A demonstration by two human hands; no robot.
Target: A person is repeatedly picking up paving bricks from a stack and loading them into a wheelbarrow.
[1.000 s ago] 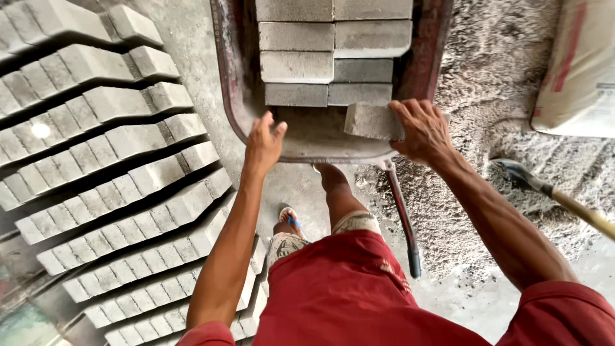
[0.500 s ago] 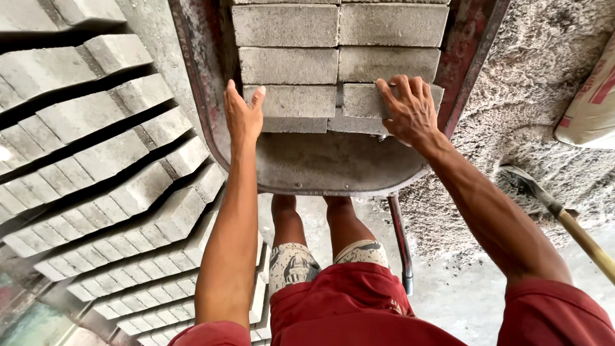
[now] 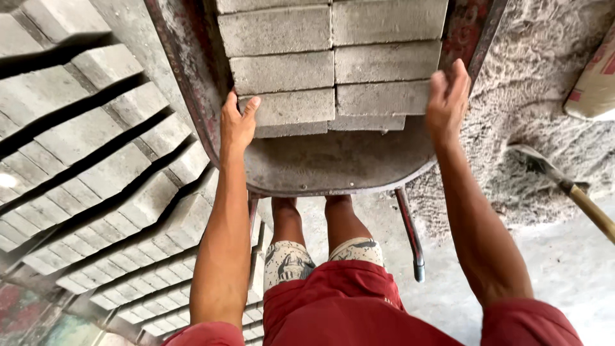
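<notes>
While rows of grey concrete blocks [image 3: 96, 173] fill the left side of the frame, a rusty red wheelbarrow [image 3: 192, 96] takes the upper centre, its tray loaded with stacked concrete bricks [image 3: 333, 57] in two columns. Nearest brick pair [image 3: 333, 106] sits at the stack's lower edge, between both hands. Left hand [image 3: 236, 125] presses flat against the left end of that pair, fingers together, thumb tip on the brick face. Right hand [image 3: 447, 96] clamps the right end, fingers curled over the edge. Hands are well apart, one per end. Wheelbarrow handle [image 3: 410, 237] runs down centre right. Shovel [image 3: 564, 186] lies on rough sand [image 3: 538, 96], right. Sack [image 3: 592, 83] at the far right edge.
</notes>
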